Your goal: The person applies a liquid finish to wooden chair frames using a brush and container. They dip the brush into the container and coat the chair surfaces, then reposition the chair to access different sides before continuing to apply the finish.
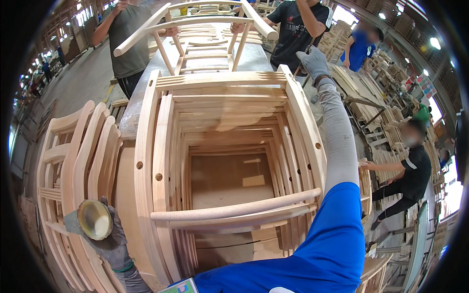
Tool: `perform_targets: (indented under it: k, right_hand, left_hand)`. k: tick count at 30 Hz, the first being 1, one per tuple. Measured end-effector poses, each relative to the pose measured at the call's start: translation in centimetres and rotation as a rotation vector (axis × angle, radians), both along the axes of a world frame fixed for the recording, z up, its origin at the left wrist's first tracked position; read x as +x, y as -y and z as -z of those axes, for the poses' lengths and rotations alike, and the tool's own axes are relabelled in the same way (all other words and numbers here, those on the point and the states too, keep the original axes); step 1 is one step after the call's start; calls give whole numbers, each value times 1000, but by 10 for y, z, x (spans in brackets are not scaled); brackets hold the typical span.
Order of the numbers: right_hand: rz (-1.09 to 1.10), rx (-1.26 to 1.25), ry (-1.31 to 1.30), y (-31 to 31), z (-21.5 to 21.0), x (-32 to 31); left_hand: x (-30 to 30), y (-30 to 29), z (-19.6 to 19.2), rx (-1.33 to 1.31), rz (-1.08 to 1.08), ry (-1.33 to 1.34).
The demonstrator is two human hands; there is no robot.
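My left hand (113,239), in a dark grey glove, grips a round cup (79,222) with pale liquid inside, at the lower left. My right arm reaches far forward. Its hand (315,63), in a light grey glove, is closed around a thin stick (296,70) that slants down toward the far right corner of the wooden frames. These pale chair frames (146,161) stand stacked in front of me, with round holes in their side rails and a rounded bar (234,210) across the near end. Whether the stick's tip touches the wood I cannot tell.
Left of the stack lean several curved chair frames (80,161). Beyond it, two people hold a wooden chair frame (205,24) over a wrapped table (141,105). Another person (410,163) works at the right, among piles of wooden parts (391,117).
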State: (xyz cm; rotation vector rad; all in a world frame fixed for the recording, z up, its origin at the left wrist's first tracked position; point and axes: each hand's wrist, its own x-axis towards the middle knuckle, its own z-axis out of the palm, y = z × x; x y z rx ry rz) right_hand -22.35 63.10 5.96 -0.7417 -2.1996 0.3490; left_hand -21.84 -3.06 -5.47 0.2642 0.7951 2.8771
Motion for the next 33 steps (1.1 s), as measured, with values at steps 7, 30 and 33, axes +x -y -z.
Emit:
perform_targets:
  k: [7, 30, 33]
  right_hand:
    - [21, -179, 47, -3, -6, 12]
    - [-665, -261, -281, 94, 25, 114]
    - [-637, -320, -219, 149, 9, 156]
  left_hand:
    - [-3, -12, 2, 12, -19, -8]
    - [59, 54, -4, 308, 346, 24]
    - [80, 39, -8, 194, 69, 87]
